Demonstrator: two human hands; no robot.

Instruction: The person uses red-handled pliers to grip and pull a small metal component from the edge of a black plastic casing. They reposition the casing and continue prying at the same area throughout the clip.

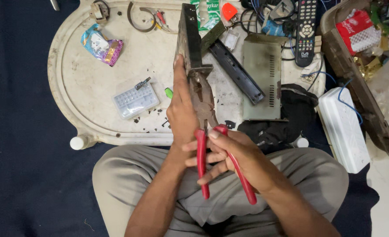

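Red-handled pliers (pixel 205 118) bite upright dark metal casing (pixel 190 37).

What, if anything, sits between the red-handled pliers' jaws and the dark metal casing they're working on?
Nothing visible does: the red-handled pliers, squeezed by the right hand, already bite the dark metal casing, which the left hand steadies.
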